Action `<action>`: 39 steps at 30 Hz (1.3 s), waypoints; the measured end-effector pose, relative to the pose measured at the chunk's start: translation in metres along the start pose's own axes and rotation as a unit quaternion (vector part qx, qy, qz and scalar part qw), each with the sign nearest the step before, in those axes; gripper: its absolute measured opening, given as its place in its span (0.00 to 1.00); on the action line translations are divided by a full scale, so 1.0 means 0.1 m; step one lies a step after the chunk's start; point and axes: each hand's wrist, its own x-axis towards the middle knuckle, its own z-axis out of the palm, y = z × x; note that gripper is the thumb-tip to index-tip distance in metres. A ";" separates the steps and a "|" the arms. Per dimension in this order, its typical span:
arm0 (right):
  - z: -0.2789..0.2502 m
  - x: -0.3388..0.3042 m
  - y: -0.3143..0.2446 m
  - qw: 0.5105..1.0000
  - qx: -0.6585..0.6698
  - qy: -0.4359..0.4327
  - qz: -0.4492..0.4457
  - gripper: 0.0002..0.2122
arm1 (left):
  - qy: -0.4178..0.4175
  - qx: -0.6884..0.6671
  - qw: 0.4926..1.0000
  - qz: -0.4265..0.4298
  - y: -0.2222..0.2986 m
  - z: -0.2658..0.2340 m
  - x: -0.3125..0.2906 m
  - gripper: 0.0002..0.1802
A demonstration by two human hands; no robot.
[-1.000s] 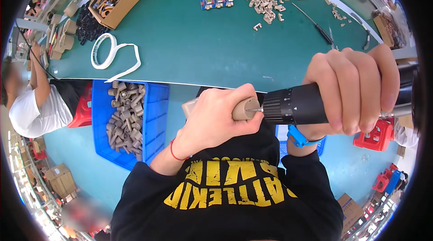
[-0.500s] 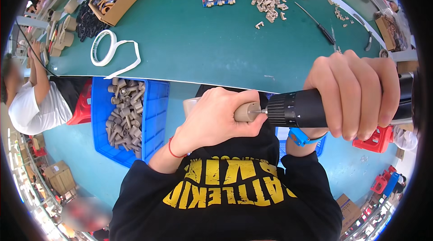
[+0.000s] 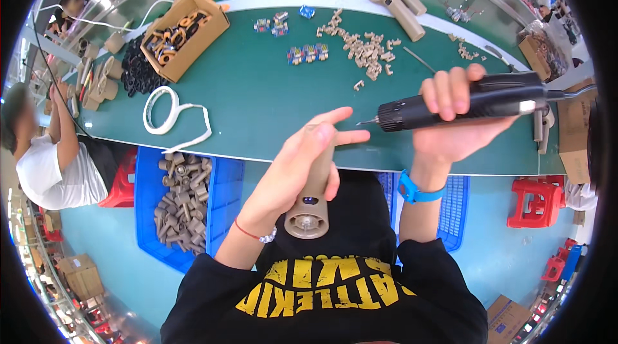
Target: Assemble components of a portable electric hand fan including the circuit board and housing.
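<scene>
My left hand is wrapped around a beige handheld fan. Its round grilled head faces down toward my shirt, and the handle runs up under my thumb, with two fingers stretched to the right. In my right hand lies a black electric screwdriver, its thin bit pointing left. A small gap separates the bit from my left fingertips, and the bit does not touch the fan. A cord leaves the screwdriver's back end.
Small beige clips, blue circuit boards and beige fan housings lie on the green table. White tape and a carton are at left. A blue crate holds beige parts. A co-worker sits left.
The bit has come away from the fan's end. My left hand has turned the fan from lying sideways to head-down toward me, while the screwdriver has moved up and slightly left.
</scene>
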 end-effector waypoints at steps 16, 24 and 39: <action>0.02 -0.04 -0.17 0.995 -0.025 0.038 -0.092 0.31 | -0.037 -0.022 0.998 -0.042 -0.10 0.09 0.26 0.29; 0.12 0.01 -0.43 0.970 0.234 -0.015 0.062 0.21 | 0.003 0.254 0.956 0.147 0.04 0.28 -0.12 0.08; 0.33 -0.07 -0.18 0.985 0.148 -0.059 0.063 0.14 | 0.056 0.461 0.866 0.186 -0.04 0.19 -0.20 0.12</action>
